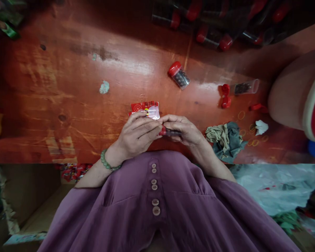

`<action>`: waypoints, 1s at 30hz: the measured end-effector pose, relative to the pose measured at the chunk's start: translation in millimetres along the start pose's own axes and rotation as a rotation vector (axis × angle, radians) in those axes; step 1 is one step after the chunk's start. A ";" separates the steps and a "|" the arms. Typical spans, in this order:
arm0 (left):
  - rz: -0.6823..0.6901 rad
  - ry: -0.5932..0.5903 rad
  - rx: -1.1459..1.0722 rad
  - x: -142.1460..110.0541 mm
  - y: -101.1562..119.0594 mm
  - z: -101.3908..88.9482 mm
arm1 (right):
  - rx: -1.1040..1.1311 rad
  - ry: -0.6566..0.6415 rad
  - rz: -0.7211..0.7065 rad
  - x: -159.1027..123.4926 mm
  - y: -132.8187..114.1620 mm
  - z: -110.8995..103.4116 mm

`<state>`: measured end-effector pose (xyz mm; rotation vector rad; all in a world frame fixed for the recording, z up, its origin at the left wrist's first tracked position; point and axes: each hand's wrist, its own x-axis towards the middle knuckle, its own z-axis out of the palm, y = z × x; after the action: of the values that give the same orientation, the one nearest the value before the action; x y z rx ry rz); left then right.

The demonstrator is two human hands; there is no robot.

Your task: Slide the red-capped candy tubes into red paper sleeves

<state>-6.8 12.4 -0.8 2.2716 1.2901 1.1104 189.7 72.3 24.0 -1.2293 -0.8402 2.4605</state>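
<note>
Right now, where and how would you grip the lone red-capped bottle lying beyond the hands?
Probably across the middle of the red-capped bottle, coming from above: it lies on its side, both long sides exposed, with nothing resting on top.

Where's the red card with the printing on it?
In the head view, the red printed card is just left of centre, at the far edge of the left hand, which partly covers it.

I can read no text: on the red card [144, 107] at my left grip [132, 135], mid-frame, dark characters [148, 104] beside a ringed circle [138, 108] are too small to make out.
</note>
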 end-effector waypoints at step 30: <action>-1.153 0.581 -1.193 19.1 20.1 -0.8 | -0.767 0.227 -0.830 5.7 7.8 28.7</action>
<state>10.2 17.1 20.6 0.2337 1.2163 1.4113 163.6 57.8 29.2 -0.9999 -1.8445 1.3367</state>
